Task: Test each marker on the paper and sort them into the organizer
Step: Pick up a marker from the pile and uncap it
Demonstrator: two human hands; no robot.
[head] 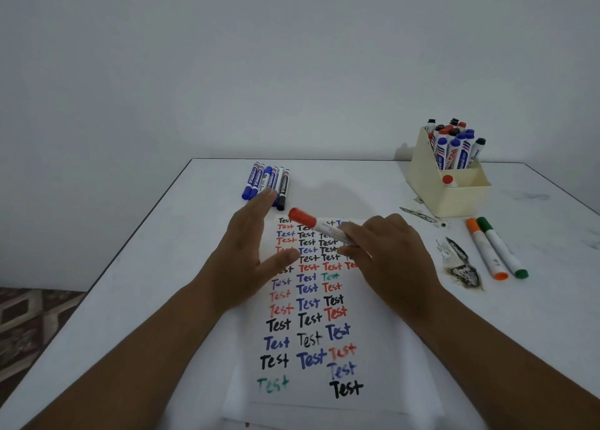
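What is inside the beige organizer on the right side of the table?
The organizer holds many upright markers with blue, black and red caps in its taller back section. One red-capped marker sits in the lower front section. The walls hide their lower ends.

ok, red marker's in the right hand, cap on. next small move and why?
Probably uncap it: the left hand hovers open beside the red marker, which the right hand grips capped over the paper. It cannot write a test mark until the cap comes off.
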